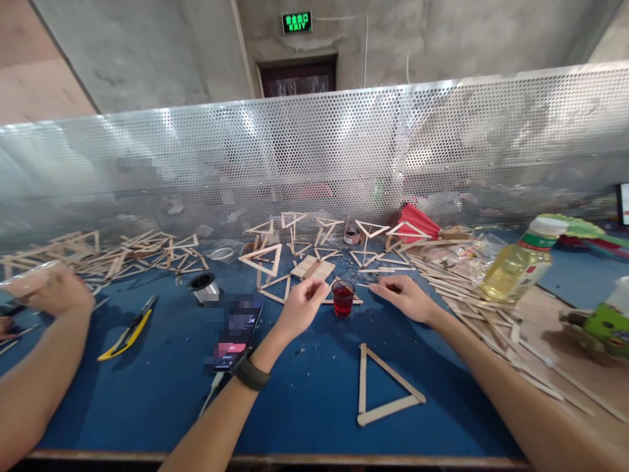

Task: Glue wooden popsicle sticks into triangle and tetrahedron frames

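The cup (pixel 343 298) stands upright on the blue table (pixel 162 387) at the middle of the frame, its mouth facing up and red liquid inside. It sits between the two hands and touches neither. Just below it a triangle (pixel 386 388) of glued sticks lies flat. One side runs straight up the frame, its sharpest corner points to the lower right, and it is well clear of both hands. The left hand (pixel 301 305), with a dark band (pixel 251 373) on its wrist, is curled just left of the cup with thumb and forefinger tips pressed together. Whether a thin stick is pinched there is too small to tell. The right hand (pixel 405 298) lies just right of the cup, loosely spread, with its fingers stretched toward the cup and their tips on the table among wood chips. The phone (pixel 236 334) at centre left is blurred out. Another person's hand (pixel 55 292) at the left edge is smeared, and what it holds cannot be made out. A loose heap of sticks (pixel 466 292) runs along the right, beside an oil bottle (pixel 519 262). At the lower left lies a yellow knife (pixel 126 332).
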Motion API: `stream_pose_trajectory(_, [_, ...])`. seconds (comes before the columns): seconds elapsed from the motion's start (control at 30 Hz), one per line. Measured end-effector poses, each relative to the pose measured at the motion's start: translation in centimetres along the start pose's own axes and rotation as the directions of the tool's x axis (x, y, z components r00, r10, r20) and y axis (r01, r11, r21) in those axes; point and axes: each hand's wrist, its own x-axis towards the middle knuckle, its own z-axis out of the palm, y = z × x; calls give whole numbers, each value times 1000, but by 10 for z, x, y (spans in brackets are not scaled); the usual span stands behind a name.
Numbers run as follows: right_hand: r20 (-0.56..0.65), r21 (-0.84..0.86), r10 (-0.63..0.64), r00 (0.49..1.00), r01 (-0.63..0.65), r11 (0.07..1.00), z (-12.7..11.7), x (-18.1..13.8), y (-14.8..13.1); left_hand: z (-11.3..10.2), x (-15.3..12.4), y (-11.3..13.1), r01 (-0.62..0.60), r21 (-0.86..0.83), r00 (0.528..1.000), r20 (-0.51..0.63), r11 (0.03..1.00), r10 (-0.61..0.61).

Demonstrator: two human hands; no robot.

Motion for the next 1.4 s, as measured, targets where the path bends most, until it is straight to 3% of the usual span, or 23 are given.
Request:
stream_pose_trajectory(0.13, [134, -53, -29, 991, 36, 998, -5, -1, 4, 1, -1, -1, -32, 53, 999, 22, 998, 31])
stream_pose_trajectory(0.33, [170, -111, -62, 983, 82, 990, -3, 1, 8, 3, -1, -4, -53, 84, 998, 33, 995, 50])
stream_pose_trajectory(0.63, [245, -53, 5, 970, 8, 999, -6, 0, 7, 2, 1, -7, -18, 62, 999, 33, 998, 16])
stream_pose_trajectory(0.9, [27, 91, 99, 995, -101, 991, 0, 0, 7, 1, 0, -5, -16, 65, 1000, 27, 998, 14])
stream_pose_trajectory(1.1, [95, -85, 52, 994, -44, 995, -1, 1, 12, 1, -1, -8, -25, 198, 1000, 6, 980, 24])
stream_pose_trajectory(1.4, [67, -78, 105, 992, -100, 992, -1, 1, 13, 4, -2, -7, -51, 312, 998, -4, 949, 55])
